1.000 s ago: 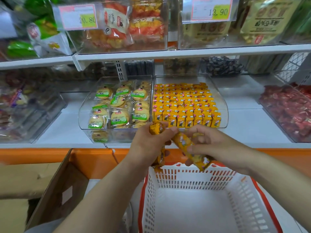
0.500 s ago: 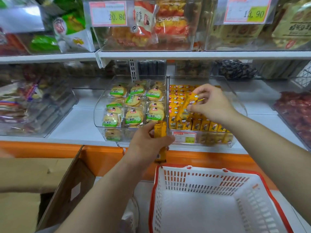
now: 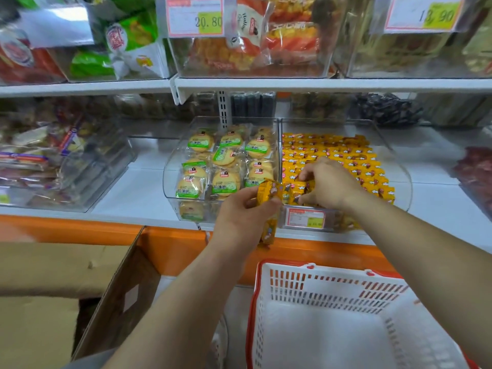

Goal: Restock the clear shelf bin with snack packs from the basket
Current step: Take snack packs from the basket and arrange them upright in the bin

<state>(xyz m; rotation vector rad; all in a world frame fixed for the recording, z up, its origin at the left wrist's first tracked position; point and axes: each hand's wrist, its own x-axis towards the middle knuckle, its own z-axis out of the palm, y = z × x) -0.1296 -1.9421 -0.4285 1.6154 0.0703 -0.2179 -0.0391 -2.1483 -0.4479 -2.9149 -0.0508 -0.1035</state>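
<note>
A clear shelf bin (image 3: 399, 166) on the middle shelf holds rows of small yellow snack packs (image 3: 354, 161). My left hand (image 3: 239, 211) grips a strip of the same yellow packs (image 3: 270, 206), which hangs down in front of the bin's front edge. My right hand (image 3: 330, 182) pinches the strip's upper packs (image 3: 299, 190) at the bin's front left corner. The white basket with a red rim (image 3: 319, 283) stands below at the right, its inside bare.
A second clear bin (image 3: 170, 182) of round green-labelled biscuit packs stands left of the yellow one. A price tag (image 3: 304, 218) hangs on the bin's front. An open cardboard box (image 3: 117, 294) is at lower left. More bins fill the shelf above and both sides.
My right hand came back from the middle of the bin to its front left corner and took hold of the strip's upper packs. My left hand rose slightly with the strip.
</note>
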